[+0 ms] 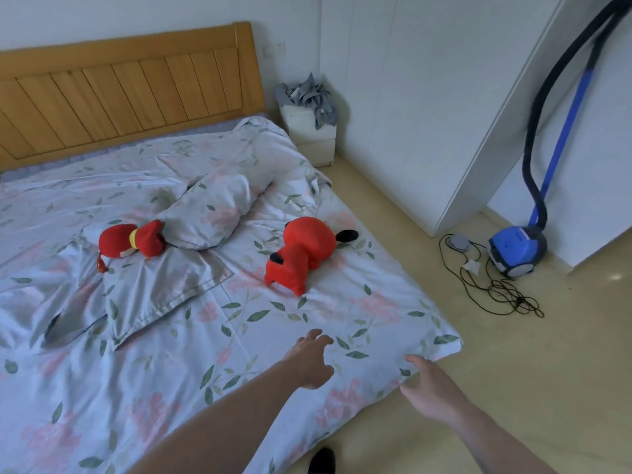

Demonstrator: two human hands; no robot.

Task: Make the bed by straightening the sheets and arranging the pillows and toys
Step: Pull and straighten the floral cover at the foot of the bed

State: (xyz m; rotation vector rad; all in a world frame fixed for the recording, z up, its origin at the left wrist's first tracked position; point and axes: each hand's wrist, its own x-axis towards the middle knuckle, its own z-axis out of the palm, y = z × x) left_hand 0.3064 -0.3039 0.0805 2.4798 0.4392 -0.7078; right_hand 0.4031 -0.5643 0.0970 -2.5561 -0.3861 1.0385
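We reach over the flowered sheet (239, 336) near the bed's foot corner, our left hand (313, 360) spread above it holding nothing, our right hand (432, 393) loose-fingered at the sheet's edge, not yet gripping. We should take the edge firmly and pull evenly. Toward the headboard (119, 90) lie two pillows (160, 285) and two red toys (301, 254). Beyond the bed stands a blue vacuum (516, 248).

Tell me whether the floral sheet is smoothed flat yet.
Not yet. The floral sheet lies rumpled, with folds around the pillows and a bunched corner near the nightstand.
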